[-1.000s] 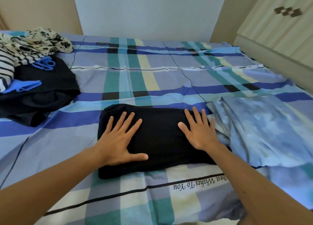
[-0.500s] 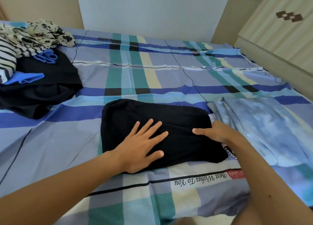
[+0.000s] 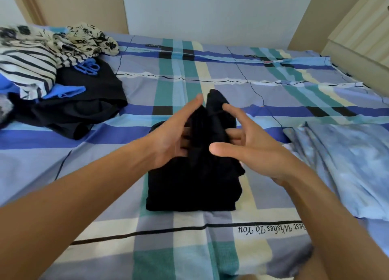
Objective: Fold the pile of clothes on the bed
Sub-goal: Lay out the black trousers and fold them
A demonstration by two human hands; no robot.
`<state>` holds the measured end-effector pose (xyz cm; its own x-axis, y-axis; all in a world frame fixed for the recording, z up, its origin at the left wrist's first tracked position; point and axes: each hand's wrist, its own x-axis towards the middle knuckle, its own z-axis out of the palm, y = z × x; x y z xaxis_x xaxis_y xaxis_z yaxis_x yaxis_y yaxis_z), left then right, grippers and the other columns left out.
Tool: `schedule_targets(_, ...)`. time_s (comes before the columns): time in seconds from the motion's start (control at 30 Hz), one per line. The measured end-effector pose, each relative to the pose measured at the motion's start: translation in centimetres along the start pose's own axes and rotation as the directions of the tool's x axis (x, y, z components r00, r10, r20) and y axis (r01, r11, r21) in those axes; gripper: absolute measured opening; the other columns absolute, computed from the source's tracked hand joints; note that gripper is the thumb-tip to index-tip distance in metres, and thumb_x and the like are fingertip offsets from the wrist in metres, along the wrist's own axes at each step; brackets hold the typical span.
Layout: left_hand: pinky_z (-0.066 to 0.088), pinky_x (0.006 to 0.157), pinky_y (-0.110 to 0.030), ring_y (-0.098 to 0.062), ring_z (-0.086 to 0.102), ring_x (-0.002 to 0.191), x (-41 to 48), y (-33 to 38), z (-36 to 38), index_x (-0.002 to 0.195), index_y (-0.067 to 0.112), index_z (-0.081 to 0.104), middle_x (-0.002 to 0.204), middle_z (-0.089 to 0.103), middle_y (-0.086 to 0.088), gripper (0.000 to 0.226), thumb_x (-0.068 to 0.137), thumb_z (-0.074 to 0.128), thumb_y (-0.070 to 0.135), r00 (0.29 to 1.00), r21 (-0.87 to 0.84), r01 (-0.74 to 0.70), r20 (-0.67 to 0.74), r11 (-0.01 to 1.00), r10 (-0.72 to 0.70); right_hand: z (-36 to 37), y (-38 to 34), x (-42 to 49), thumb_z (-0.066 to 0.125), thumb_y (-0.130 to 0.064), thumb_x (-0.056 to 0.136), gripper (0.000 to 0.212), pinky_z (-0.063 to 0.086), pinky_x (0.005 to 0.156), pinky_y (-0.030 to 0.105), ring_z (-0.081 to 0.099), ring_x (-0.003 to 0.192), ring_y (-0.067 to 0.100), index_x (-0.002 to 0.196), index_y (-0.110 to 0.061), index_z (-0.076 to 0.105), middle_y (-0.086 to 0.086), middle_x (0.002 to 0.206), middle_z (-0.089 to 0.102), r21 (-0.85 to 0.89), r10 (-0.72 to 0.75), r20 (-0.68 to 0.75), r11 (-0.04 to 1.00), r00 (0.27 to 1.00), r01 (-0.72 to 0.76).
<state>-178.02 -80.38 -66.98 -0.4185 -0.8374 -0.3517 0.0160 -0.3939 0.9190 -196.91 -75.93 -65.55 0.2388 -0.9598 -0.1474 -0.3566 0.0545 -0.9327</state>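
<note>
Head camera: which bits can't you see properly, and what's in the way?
Head view:
- Black cloth: its middle is hidden by the left hand and right hand. What garment it is can't be told.
- Right hand's grip: finger ends go behind the raised fold, so it is unclear.
- Pile: cut by the left edge, and lower clothes are buried under the striped top.
- Blue cloth: cut by the right edge, blurred.

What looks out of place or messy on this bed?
Nothing spilled or damaged. The heap of striped, floral, blue and black clothes at far left lies jumbled. The black folded garment has one end raised between the left hand and right hand, mid-fold. The pale blue mottled cloth on the right lies rumpled.
</note>
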Motion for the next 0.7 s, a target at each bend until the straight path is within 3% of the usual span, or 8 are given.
schedule_targets(0.13, 0.059, 0.075, -0.034, -0.026, 0.074, 0.093, 0.0, -1.3, -2.9, 0.115, 0.016, 0.071, 0.107, 0.076, -0.009, 0.041, 0.081, 0.077, 0.037, 0.98, 0.127, 0.097, -0.187, 0.987, -0.072, 1.8, 0.5, 0.4, 0.063, -0.032, 0.091, 0.084, 0.038, 0.111, 0.034, 0.062, 0.121, 0.009, 0.157, -0.037, 0.011, -0.009, 0.128, 0.068, 0.062, -0.086, 0.223, 0.995, 0.971, 0.074)
schedule_targets(0.33, 0.054, 0.067, -0.032, -0.024, 0.067, 0.091, 1.4, -2.7, -5.9, 0.12, 0.013, 0.059, 0.107, 0.07, -0.01, 0.035, 0.086, 0.064, 0.019, 0.884, 0.335, 0.3, -0.45, 0.893, -0.128, 1.3, 4.7, 1.8, 0.062, -0.021, 0.096, 0.045, 0.045, 0.108, 0.039, 0.058, 0.116, 0.001, 0.138, -0.032, 0.05, -0.013, 0.125, 0.064, -0.281, -0.174, -0.135, 0.951, 0.976, 0.13)
schedule_targets(0.4, 0.056, 0.08, -0.041, -0.032, 0.063, 0.099, 1.1, -2.6, -6.4, 0.127, 0.01, 0.05, 0.114, 0.064, -0.014, 0.046, 0.085, 0.063, 0.021, 0.864, 0.554, 0.332, -0.503, 0.763, -0.01, 1.9, 5.6, 2.0, 0.063, -0.03, 0.095, 0.047, 0.039, 0.112, 0.034, 0.048, 0.127, 0.002, 0.14, -0.032, 0.049, -0.012, 0.139, 0.052, -0.416, -0.214, -0.115, 0.897, 0.97, 0.149)
schedule_targets(0.43, 0.053, 0.085, -0.046, -0.036, 0.059, 0.104, 1.1, -2.8, -6.6, 0.133, 0.01, 0.043, 0.118, 0.059, -0.015, 0.057, 0.081, 0.064, 0.021, 0.836, 0.744, 0.344, -0.52, 0.573, 0.174, 2.4, 5.9, 2.0, 0.062, -0.034, 0.095, 0.049, 0.035, 0.114, 0.031, 0.043, 0.133, 0.005, 0.142, -0.032, 0.048, -0.011, 0.146, 0.045, -0.468, -0.224, -0.073, 0.868, 0.972, 0.165)
schedule_targets(0.5, 0.047, 0.089, -0.05, -0.038, 0.05, 0.11, 1.0, -2.7, -5.8, 0.136, 0.011, 0.04, 0.122, 0.05, -0.014, 0.067, 0.072, 0.057, 0.012, 0.743, 0.982, 0.113, -0.184, 0.15, 0.644, 3.7, 6.4, 2.4, 0.062, -0.039, 0.094, 0.057, 0.029, 0.118, 0.032, 0.032, 0.143, 0.013, 0.147, -0.029, 0.043, -0.004, 0.156, 0.033, -0.574, -0.213, 0.01, 0.799, 0.977, 0.18)
schedule_targets(0.53, 0.045, 0.089, -0.048, -0.035, 0.049, 0.109, 1.0, -2.5, -4.9, 0.132, 0.012, 0.046, 0.121, 0.05, -0.012, 0.064, 0.068, 0.05, 0.008, 0.682, 0.996, -0.093, 0.06, 0.005, 0.729, 4.4, 6.7, 2.6, 0.062, -0.042, 0.093, 0.062, 0.028, 0.119, 0.036, 0.029, 0.145, 0.017, 0.149, -0.027, 0.041, 0.0, 0.159, 0.029, -0.625, -0.209, 0.036, 0.758, 0.977, 0.185)
schedule_targets(0.6, 0.042, 0.09, -0.039, -0.026, 0.049, 0.108, 1.6, -2.8, -3.8, 0.121, 0.016, 0.057, 0.12, 0.054, -0.004, 0.052, 0.073, 0.039, 0.009, 0.644, 0.901, -0.407, 0.4, -0.15, 0.653, 5.5, 7.0, 3.0, 0.06, -0.047, 0.091, 0.069, 0.03, 0.118, 0.042, 0.029, 0.145, 0.023, 0.151, -0.025, 0.036, 0.004, 0.159, 0.027, -0.681, -0.217, 0.071, 0.703, 0.974, 0.206)
schedule_targets(0.7, 0.037, 0.099, -0.034, -0.019, 0.048, 0.12, 3.6, -4.3, -4.5, 0.128, 0.023, 0.057, 0.131, 0.053, 0.002, 0.037, 0.096, 0.038, 0.02, 0.793, 0.9, -0.404, 0.434, -0.163, 0.427, 5.9, 7.4, 3.2, 0.057, -0.054, 0.091, 0.08, 0.025, 0.121, 0.044, 0.019, 0.15, 0.021, 0.157, -0.026, 0.02, 0.0, 0.164, 0.017, -0.671, -0.174, 0.099, 0.715, 0.98, 0.195)
